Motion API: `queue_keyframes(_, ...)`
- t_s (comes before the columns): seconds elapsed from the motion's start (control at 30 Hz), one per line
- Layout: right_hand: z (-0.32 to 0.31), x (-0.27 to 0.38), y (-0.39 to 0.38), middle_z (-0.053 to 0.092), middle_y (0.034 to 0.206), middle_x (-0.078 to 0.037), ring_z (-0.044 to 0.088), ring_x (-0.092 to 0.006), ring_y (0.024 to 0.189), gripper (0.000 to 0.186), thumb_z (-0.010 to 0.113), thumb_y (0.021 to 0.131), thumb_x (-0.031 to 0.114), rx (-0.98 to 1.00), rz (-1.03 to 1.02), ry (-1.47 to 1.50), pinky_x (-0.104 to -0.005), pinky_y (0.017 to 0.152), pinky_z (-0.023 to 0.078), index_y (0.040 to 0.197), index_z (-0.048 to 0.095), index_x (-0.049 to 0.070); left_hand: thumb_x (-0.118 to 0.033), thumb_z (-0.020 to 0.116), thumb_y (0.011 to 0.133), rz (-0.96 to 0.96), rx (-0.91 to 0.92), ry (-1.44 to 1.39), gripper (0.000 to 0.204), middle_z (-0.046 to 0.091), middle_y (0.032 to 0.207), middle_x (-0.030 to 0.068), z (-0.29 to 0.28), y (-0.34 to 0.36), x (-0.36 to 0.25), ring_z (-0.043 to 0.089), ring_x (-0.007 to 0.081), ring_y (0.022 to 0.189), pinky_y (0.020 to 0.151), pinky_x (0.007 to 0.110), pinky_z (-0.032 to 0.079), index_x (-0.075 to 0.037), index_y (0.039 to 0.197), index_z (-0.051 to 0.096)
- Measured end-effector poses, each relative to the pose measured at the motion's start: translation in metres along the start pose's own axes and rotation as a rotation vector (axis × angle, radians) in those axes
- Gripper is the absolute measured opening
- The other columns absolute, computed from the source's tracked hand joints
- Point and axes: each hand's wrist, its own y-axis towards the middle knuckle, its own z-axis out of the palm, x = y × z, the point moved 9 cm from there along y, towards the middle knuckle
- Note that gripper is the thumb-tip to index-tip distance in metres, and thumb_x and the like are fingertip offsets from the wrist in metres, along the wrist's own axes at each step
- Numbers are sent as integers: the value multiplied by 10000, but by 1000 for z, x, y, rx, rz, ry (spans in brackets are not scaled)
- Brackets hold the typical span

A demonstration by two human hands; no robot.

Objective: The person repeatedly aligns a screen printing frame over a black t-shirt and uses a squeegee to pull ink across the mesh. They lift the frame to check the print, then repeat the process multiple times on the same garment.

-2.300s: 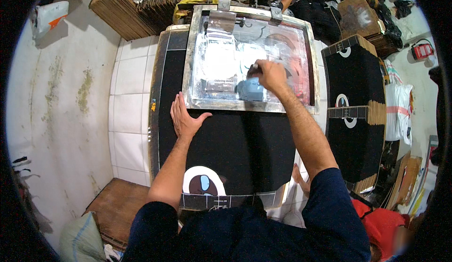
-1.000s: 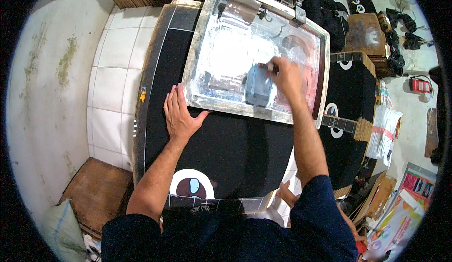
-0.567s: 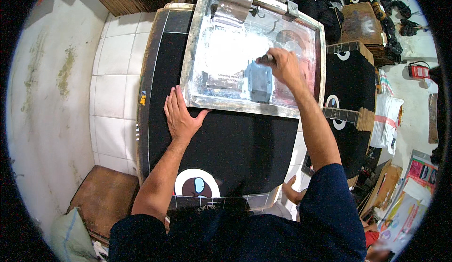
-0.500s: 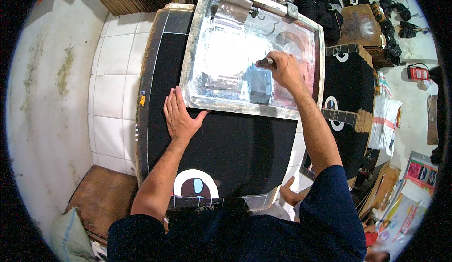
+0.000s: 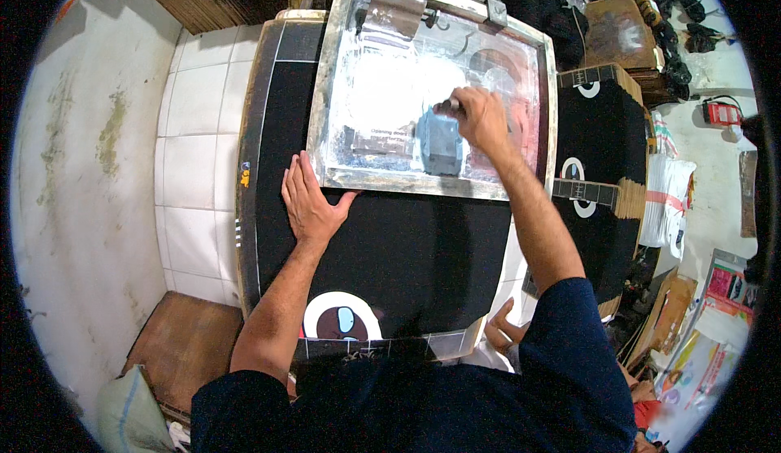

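Observation:
A wooden-edged printing screen lies over black fabric stretched across a board. On its pale, shiny mesh, my right hand is closed around a short dark tool. Most of that tool is hidden by my fingers, and its kind does not show. Just beneath it, a blue shape shows in the mesh. My left hand rests flat at the screen's near left corner, thumb apart, holding nothing. A printed white ring with a brown centre sits at the fabric's near end.
Metal hinge clamps hold the screen's far edge. More black printed panels on boards stand to the right. Another person's hand or foot shows beside my right sleeve. A brown board and a sack are at the lower left.
My right hand and the tool have shifted slightly left over the mesh. My left hand keeps its place at the corner. The view has tilted a little.

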Motion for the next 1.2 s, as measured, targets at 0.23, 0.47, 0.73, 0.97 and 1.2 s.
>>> queue_keyframes(0.23,-16,11,-38,682,964,-57,649,-298,993,151,732,857,133,-104,109,-27,-479,839,418,986,653,132,-476,890,733,22,-29,-45,1221,348,1592,265,-4,1,-2,346,403,1471,1219,540,273,38,1604,204)
queue_keyframes(0.47,-2,41,-136,664,1252,-65,513,-328,1326,662,897,690,460,243,104,-67,-560,1093,327,1243,698,156,-545,839,789,9,24,-29,1206,329,1588,275,0,0,1,319,362,1512,1260,531,225,31,1609,167)
queue_keyframes(0.73,-1,-1,115,667,1219,-146,614,-366,1146,636,871,769,330,-282,-39,14,-500,956,479,1295,616,77,-558,832,786,-4,54,-16,1216,327,1590,285,-1,3,0,307,379,1516,1251,543,222,62,1597,172)
queue_keyframes(0.97,26,23,228,658,1289,-191,618,-360,1239,771,914,670,276,-38,59,-246,-481,974,526,1337,604,44,-540,864,741,19,27,-31,1235,334,1586,296,-1,3,0,333,412,1482,1223,558,255,67,1591,204)
queue_keyframes(1.2,1,48,187,752,1108,-154,717,-367,1036,622,877,745,326,-33,90,-97,-474,890,572,1298,652,153,-584,812,802,22,46,-49,1202,342,1572,297,-1,4,2,316,391,1508,1242,552,231,71,1591,185)
